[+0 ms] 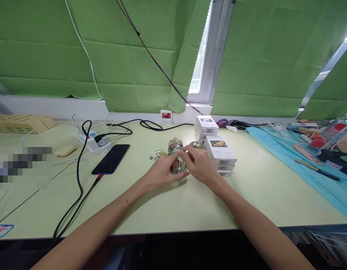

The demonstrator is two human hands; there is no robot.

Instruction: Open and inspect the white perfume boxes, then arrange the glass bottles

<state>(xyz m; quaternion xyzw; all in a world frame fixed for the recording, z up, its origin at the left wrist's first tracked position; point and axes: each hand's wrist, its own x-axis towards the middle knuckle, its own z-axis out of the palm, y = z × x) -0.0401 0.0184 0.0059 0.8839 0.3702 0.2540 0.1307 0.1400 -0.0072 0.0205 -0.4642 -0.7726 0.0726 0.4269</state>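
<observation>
A small, shiny glass jar [179,166] is on the table between my two hands. My left hand [162,171] is closed around its left side, with the thumb along the near bottom edge. From the right, my right hand [201,164] is bent over the jar, fingertips closed at its upper part; my fingers partly hide its top. Just behind stands a lidded glass jar [175,144] with a gold knob. Another similar lid [196,144] shows behind my right hand. Small shiny pieces [160,153] lie left of the jars.
White boxes [221,150] are stacked close to my right hand. A black phone [110,159] on a cable lies left, near a white power strip [95,144]. Blue sheeting [291,161] with a pen [317,169] and clutter covers the right side. Black cable [153,126] runs along the back.
</observation>
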